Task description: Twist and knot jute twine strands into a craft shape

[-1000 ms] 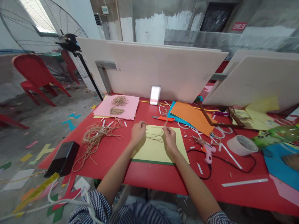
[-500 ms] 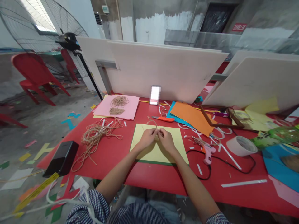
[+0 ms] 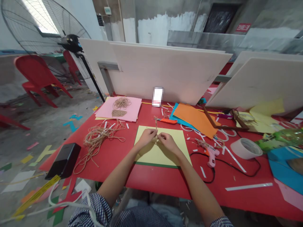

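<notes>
Now I'm pinching a short twine (image 3: 156,124) upright between my left hand (image 3: 147,137) and right hand (image 3: 165,142), fingertips nearly meeting above a yellow card (image 3: 151,157). A twine heap (image 3: 98,142) is lying left of my hands, and an orange cutter (image 3: 167,121) is lying just beyond them.

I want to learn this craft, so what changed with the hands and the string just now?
The left hand and right hand moved in toward each other. They were apart with strands stretched between them, and now they meet above the yellow card, pinching a short piece of twine that sticks up past them. The loose twine pile and pink glue gun stayed put.
</notes>
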### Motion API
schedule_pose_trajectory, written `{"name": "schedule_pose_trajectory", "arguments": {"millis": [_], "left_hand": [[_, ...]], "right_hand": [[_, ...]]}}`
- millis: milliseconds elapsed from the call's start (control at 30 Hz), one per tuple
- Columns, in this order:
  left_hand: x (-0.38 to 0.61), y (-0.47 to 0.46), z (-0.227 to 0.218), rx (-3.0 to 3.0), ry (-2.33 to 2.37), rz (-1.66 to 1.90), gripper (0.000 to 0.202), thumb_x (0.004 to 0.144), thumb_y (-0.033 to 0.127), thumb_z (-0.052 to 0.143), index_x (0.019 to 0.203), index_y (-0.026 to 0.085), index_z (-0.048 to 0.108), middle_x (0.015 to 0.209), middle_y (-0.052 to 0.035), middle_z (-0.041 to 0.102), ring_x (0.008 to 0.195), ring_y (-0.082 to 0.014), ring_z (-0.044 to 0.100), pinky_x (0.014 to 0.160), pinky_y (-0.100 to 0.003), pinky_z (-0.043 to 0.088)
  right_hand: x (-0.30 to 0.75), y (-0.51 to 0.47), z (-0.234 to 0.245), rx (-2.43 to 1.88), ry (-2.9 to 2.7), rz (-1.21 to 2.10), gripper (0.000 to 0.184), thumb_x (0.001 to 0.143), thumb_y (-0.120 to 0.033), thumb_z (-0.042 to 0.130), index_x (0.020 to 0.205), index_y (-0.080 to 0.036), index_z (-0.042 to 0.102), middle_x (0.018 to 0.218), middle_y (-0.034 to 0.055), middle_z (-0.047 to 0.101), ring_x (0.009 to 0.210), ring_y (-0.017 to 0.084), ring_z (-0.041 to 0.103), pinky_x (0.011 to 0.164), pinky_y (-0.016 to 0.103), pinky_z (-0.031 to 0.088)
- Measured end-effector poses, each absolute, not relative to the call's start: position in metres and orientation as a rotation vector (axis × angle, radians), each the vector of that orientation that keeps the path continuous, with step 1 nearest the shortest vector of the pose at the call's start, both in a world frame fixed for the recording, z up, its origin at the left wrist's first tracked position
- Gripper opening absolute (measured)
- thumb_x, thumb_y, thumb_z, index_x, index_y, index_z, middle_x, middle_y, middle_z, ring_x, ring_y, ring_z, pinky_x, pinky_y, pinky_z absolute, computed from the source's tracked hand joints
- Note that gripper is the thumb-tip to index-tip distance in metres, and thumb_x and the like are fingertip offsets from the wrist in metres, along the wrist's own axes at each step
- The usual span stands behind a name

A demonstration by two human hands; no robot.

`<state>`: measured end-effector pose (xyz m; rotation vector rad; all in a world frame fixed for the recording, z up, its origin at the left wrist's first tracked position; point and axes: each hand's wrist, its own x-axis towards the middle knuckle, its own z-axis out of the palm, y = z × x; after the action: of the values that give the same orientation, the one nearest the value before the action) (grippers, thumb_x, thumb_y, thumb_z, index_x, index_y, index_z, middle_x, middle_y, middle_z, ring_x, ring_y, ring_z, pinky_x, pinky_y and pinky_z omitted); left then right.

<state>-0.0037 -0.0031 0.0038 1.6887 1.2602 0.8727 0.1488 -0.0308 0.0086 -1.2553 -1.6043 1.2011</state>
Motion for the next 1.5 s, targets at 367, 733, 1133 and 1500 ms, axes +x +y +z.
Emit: {"name": "schedule_pose_trajectory", "arguments": {"millis": [367, 733, 1133, 1500], "left_hand": [[0.003, -0.004, -0.008, 1.25, 0.975, 0.963, 0.055, 0.071, 0.072, 0.059, 0.061, 0.018, 0.05, 0.052, 0.0085, 0.025, 0.049, -0.0074, 0.021, 0.05, -0.025, 0.017], [-0.005, -0.002, -0.003, 1.695, 1.434, 0.928, 0.036, 0.084, 0.041, 0.051, 0.061, 0.015, 0.063, 0.049, 0.0017, 0.048, 0.054, -0.0119, 0.042, 0.056, -0.026, 0.027], [0.001, -0.002, -0.005, 1.039, 1.114, 1.03, 0.045, 0.074, 0.059, 0.064, 0.067, 0.015, 0.058, 0.046, 0.0099, 0.027, 0.044, -0.0066, 0.024, 0.047, -0.023, 0.021], [0.002, -0.003, -0.009, 1.79, 1.266, 0.844, 0.035, 0.09, 0.04, 0.044, 0.064, 0.018, 0.054, 0.061, -0.0009, 0.056, 0.062, -0.0153, 0.05, 0.061, -0.026, 0.037]], "right_hand": [[0.154, -0.03, 0.014, -1.199, -1.421, 1.331, 0.038, 0.074, -0.055, 0.065, 0.065, -0.02, 0.055, 0.058, -0.0049, 0.043, 0.053, 0.01, 0.036, 0.051, 0.024, 0.027], [0.159, -0.035, 0.022, -1.526, -1.724, 0.575, 0.036, 0.09, -0.041, 0.047, 0.059, -0.023, 0.042, 0.053, -0.0014, 0.046, 0.052, 0.015, 0.038, 0.056, 0.029, 0.023], [0.119, -0.055, 0.008, -1.464, -2.058, 0.56, 0.024, 0.092, -0.03, 0.045, 0.073, -0.023, 0.057, 0.066, 0.0041, 0.06, 0.059, 0.018, 0.048, 0.061, 0.03, 0.028], [0.14, -0.032, -0.003, -1.402, -1.205, 1.21, 0.019, 0.082, -0.043, 0.051, 0.088, -0.025, 0.045, 0.072, -0.0023, 0.056, 0.06, 0.016, 0.052, 0.056, 0.027, 0.04]]}}
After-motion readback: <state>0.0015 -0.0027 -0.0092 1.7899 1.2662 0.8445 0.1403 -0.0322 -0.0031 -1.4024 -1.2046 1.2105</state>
